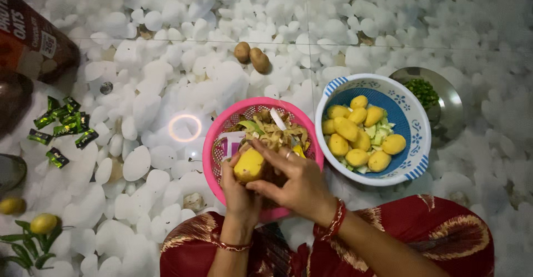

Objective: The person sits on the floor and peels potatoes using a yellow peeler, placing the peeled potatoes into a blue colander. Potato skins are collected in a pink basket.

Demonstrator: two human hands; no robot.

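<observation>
Head view, looking straight down at a floor of white pebbles (166, 88). Left hand (240, 191) closed around a yellow peeled potato (249, 166), held over the near rim of a pink basket (214, 155). Right hand (291, 180) closed against the same potato from the right, thumb underneath, fingers curled across the top; ring on 1 finger, red bangles (336, 220) at the wrist. Thin bangle on the left wrist. Whether the right hand also holds a tool: cannot tell.

Pink basket filled with brown potato peelings (275, 132) and a few pale scraps. Just right of it, nearly touching, a blue bowl (413, 127) with white patterned rim, holding about 9 peeled potatoes (355, 135) over pale green chopped pieces. Behind the bowl, partly covered by it, a steel plate (452, 105) carrying chopped greens (422, 91).

2 unpeeled brown potatoes (251, 56) on the pebbles, well beyond the basket, touching each other. Far left: scattered green sachets (61, 124), a brown packet (30, 38) at the top corner, 2 yellow-green lemons (43, 223) with leaves at the bottom corner. Red patterned garment (422, 238) across the lower edge.
</observation>
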